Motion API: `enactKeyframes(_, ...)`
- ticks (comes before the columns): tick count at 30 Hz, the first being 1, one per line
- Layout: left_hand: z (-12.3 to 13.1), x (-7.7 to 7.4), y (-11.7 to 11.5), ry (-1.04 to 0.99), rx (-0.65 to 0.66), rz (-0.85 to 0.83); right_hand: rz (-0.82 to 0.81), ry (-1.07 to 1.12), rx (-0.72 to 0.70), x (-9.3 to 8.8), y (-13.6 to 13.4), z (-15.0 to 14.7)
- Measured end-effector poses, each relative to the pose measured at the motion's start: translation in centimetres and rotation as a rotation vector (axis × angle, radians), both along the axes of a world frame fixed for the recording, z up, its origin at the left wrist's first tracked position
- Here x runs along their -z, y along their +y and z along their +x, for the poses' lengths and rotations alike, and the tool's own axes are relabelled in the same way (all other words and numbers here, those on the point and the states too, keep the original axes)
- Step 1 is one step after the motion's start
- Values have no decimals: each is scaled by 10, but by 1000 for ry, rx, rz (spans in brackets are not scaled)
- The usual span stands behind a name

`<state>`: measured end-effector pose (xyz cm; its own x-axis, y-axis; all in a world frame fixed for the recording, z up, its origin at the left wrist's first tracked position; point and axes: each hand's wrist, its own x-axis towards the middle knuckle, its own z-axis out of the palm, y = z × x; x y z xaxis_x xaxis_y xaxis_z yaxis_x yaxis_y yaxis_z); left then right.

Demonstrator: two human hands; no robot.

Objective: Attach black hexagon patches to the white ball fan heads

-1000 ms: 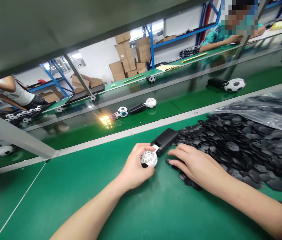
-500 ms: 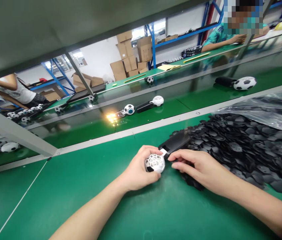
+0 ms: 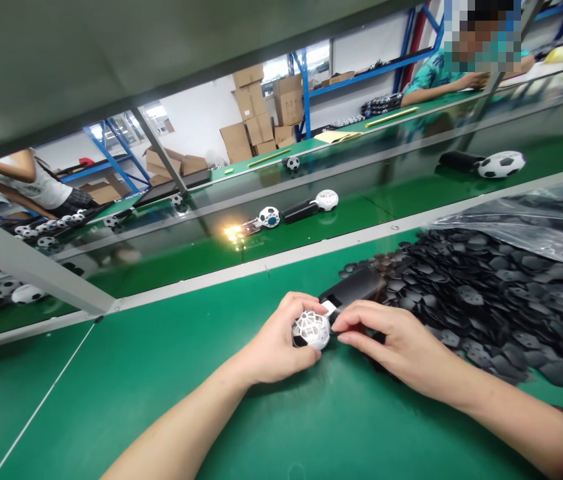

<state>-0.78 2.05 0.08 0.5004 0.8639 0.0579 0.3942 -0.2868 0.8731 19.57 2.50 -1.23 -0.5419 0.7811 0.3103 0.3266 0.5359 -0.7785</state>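
My left hand [image 3: 276,347] is closed around a white ball-shaped grille head [image 3: 311,329] joined to a black handle [image 3: 354,288] that lies on the green table [image 3: 161,387]. My right hand [image 3: 391,340] rests just right of the white head, fingertips pinched together against it on a small dark piece I cannot make out. A large heap of small black flat pieces [image 3: 486,300] lies immediately right of both hands.
A clear plastic bag [image 3: 536,220] lies behind the black heap. On the conveyor belt [image 3: 341,220] beyond the table edge ride soccer-ball gadgets with black handles [image 3: 501,164] [image 3: 311,205]. Other people work at the far left [image 3: 36,187] and far right [image 3: 441,73]. Cardboard boxes [image 3: 261,113] stand behind.
My right hand left the black heap and came leftward to the white head, fingers now pinched. The left hand with the head shifted slightly right. Items on the belt drifted right.
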Motion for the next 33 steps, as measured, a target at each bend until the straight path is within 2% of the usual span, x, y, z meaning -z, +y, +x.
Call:
enactKeyframes(4,1,-1,-1,8,10,23,135,0,-98,0,-1,0)
enactKeyframes(8,7,1,-4,-9,-49,34,219,-10,-115,0,0,-4)
enactKeyframes(12,14,6,-6,-48,-155,59,171,-15,-73,1,4,-7)
enactKeyframes(20,19,12,-9,-68,-190,109,86,38,-3,5,8,-9)
enactKeyframes(26,26,19,-11,-67,-272,229,87,-63,70,7,14,-9)
enactKeyframes(30,27,22,-11,-113,-275,228,28,-170,60,-6,16,-13)
enactKeyframes(33,17,17,-5,-142,-243,191,-78,-189,20,-21,31,-8)
